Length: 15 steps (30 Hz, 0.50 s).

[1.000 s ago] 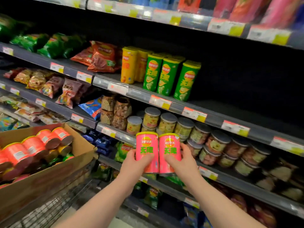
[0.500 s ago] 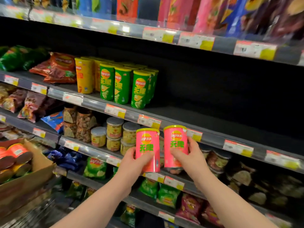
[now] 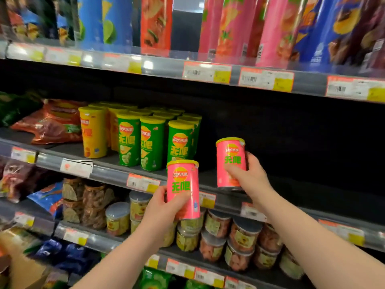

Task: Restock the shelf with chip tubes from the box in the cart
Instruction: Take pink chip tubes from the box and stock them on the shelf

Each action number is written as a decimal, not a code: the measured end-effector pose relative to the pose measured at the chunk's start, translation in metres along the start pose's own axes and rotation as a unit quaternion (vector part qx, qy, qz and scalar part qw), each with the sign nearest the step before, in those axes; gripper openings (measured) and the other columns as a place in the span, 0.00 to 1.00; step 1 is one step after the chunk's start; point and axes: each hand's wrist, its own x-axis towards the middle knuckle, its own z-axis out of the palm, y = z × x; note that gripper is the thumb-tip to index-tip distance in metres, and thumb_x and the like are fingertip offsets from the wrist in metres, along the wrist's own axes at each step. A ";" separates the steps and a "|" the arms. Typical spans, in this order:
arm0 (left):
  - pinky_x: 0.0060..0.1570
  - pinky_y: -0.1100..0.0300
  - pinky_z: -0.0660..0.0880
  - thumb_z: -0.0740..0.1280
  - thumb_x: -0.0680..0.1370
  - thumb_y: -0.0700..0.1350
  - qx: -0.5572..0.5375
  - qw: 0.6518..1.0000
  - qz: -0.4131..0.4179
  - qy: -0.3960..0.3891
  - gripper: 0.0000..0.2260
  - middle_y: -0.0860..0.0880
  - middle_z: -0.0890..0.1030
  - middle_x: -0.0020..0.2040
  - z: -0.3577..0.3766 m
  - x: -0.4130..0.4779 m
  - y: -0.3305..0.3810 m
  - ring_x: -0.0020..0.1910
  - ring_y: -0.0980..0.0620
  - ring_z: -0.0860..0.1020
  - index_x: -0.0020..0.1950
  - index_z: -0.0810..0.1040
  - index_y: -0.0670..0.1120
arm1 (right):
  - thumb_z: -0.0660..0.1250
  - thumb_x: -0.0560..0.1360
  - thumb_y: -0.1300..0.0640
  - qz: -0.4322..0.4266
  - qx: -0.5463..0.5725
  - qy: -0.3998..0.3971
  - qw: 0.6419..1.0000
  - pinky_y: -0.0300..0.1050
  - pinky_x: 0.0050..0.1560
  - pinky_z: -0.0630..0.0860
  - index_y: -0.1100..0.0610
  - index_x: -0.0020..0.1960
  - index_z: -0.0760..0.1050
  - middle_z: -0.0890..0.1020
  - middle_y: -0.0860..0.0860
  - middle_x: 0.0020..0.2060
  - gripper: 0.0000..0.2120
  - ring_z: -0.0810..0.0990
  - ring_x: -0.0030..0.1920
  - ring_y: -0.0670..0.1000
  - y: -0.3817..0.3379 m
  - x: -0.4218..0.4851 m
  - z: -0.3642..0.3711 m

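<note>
I hold two pink chip tubes with yellow lids, both upright. My right hand (image 3: 248,177) grips the right pink tube (image 3: 230,161) at the front edge of the dark middle shelf (image 3: 291,184); whether its base touches the shelf I cannot tell. My left hand (image 3: 164,207) grips the left pink tube (image 3: 183,188) lower down, in front of the shelf's price rail, just below the green tubes (image 3: 152,142). Yellow tubes (image 3: 93,134) stand left of the green ones. Only a blurred corner of the cardboard box (image 3: 23,272) shows at the bottom left.
To the right of the green tubes the middle shelf is bare and dark. Tall chip tubes (image 3: 270,28) line the shelf above. Clear snack jars (image 3: 218,232) fill the shelf below. Red snack bags (image 3: 54,124) lie left of the yellow tubes.
Both hands have risen towards the middle shelf. My right hand has gone higher and further right, bringing its pink tube to the shelf's edge. The view has swung up and right.
</note>
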 end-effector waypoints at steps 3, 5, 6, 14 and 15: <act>0.43 0.57 0.76 0.72 0.73 0.46 -0.003 1.000 0.010 -0.001 0.11 0.49 0.84 0.48 -0.014 0.022 0.004 0.46 0.50 0.82 0.54 0.76 0.51 | 0.72 0.72 0.59 -0.004 -0.005 0.020 1.000 0.44 0.49 0.73 0.53 0.72 0.62 0.77 0.52 0.57 0.33 0.78 0.51 0.50 0.006 0.029 0.016; 0.43 0.57 0.76 0.75 0.68 0.51 -0.003 1.000 0.013 0.000 0.18 0.49 0.84 0.48 -0.021 0.033 0.006 0.46 0.50 0.83 0.54 0.75 0.52 | 0.72 0.71 0.60 0.006 0.000 0.027 1.000 0.45 0.51 0.73 0.52 0.73 0.61 0.77 0.52 0.60 0.34 0.77 0.53 0.51 0.011 0.046 0.025; 0.41 0.57 0.76 0.74 0.66 0.52 -0.003 1.000 0.013 0.000 0.19 0.49 0.83 0.48 -0.024 0.039 0.006 0.45 0.50 0.82 0.54 0.75 0.52 | 0.73 0.71 0.60 0.011 0.002 0.027 1.000 0.45 0.52 0.72 0.52 0.73 0.61 0.76 0.52 0.60 0.35 0.76 0.54 0.50 0.013 0.054 0.028; 0.36 0.61 0.76 0.72 0.62 0.52 -0.005 1.000 0.008 -0.018 0.23 0.50 0.84 0.47 -0.031 0.056 0.004 0.42 0.53 0.83 0.55 0.74 0.52 | 0.74 0.69 0.64 0.007 -0.058 0.015 0.998 0.46 0.58 0.71 0.54 0.75 0.57 0.73 0.55 0.65 0.41 0.74 0.62 0.54 0.031 0.103 0.041; 0.37 0.60 0.76 0.74 0.63 0.52 -0.007 1.000 0.009 -0.013 0.22 0.50 0.84 0.47 -0.031 0.057 0.004 0.42 0.53 0.83 0.55 0.74 0.52 | 0.74 0.69 0.65 0.005 -0.054 0.009 0.998 0.46 0.58 0.71 0.55 0.74 0.58 0.74 0.56 0.64 0.40 0.74 0.61 0.54 0.034 0.108 0.042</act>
